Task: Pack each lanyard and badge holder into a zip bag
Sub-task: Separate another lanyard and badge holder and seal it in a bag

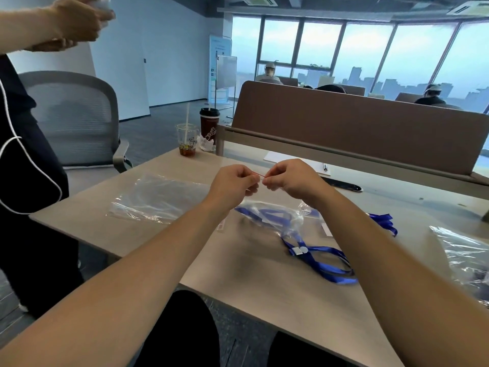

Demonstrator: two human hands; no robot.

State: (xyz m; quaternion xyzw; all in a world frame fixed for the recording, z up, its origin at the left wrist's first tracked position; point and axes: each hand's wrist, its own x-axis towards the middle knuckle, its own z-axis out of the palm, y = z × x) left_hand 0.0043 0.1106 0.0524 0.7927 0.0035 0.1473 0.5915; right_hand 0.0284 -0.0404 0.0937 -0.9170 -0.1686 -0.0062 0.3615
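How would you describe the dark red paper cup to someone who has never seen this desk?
Go to the far left corner of the beige wooden table, where the brown partition screen ends. Two drinks stand there; the dark red paper cup is the right one. Unlike the clear plastic cup beside it, it is opaque and has a black lid.

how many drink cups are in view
2. A clear plastic cup with a straw stands at the far left corner of the desk; a dark red lidded cup stands just right of it, by the divider. No others show.
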